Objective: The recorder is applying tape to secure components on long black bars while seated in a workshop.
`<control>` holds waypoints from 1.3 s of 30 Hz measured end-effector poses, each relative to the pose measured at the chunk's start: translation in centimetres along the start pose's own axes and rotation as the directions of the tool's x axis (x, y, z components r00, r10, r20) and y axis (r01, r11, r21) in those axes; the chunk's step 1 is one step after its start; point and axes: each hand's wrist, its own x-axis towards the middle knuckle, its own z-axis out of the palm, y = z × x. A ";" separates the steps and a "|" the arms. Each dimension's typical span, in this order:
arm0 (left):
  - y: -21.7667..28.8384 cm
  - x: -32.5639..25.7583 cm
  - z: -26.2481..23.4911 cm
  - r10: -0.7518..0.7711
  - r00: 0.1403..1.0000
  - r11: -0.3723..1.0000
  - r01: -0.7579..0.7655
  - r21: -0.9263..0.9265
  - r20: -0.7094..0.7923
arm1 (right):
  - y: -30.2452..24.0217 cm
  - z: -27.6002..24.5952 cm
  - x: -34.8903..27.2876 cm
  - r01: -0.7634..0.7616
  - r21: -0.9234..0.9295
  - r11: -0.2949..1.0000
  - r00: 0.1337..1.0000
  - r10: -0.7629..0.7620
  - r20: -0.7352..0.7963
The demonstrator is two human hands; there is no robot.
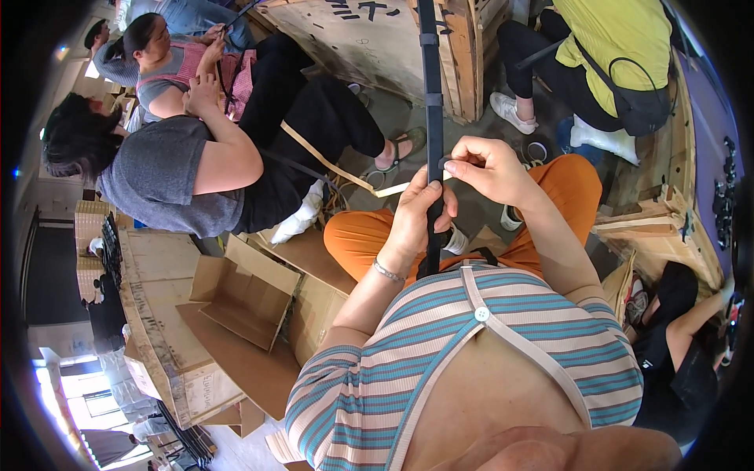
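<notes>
A long black strap (431, 94) runs from the top of the view down to my lap. My left hand (420, 216) is closed around the strap's lower part, with a silver bracelet on the wrist. My right hand (491, 166) pinches the strap just above, thumb and fingertips on a small fitting. Both hands hover over my knees in orange trousers (369, 235). The strap's lower end disappears behind my left hand and my striped top.
An open cardboard box (239, 298) lies at my left beside a wooden crate (161, 330). Another wooden crate (377, 39) stands ahead. People sit to the left, one in a grey shirt (169, 177); a person in yellow (613, 39) sits upper right.
</notes>
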 end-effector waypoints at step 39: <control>-0.6 0.7 -0.3 -0.024 1.000 1.000 0.024 0.016 -0.012 | 0.1 0.0 0.3 -0.047 -0.106 0.993 0.999 0.048 0.013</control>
